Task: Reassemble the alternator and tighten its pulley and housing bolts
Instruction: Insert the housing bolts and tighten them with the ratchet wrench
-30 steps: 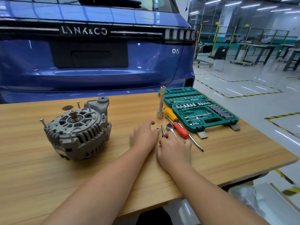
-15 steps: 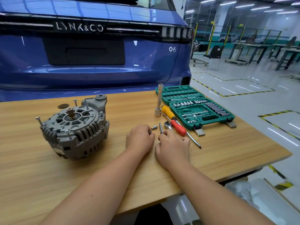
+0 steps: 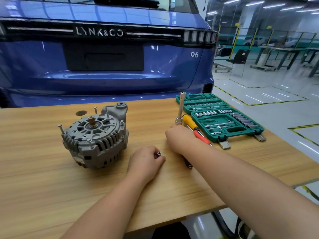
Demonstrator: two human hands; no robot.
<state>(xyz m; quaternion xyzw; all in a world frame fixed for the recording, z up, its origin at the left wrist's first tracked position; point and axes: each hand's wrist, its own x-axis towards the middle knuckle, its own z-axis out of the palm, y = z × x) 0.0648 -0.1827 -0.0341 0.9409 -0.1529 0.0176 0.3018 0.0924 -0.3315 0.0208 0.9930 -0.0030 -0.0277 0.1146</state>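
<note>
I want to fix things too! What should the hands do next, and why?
Probably fit the small socket pinched in the left hand onto the tool under the right hand. The alternator bolts still stick up loose, so a driver is likely needed.

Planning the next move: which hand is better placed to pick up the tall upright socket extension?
Right. The right hand is beside the base of the upright extension, while the left hand is nearer the person and already holds a small socket in its fingers.
</note>
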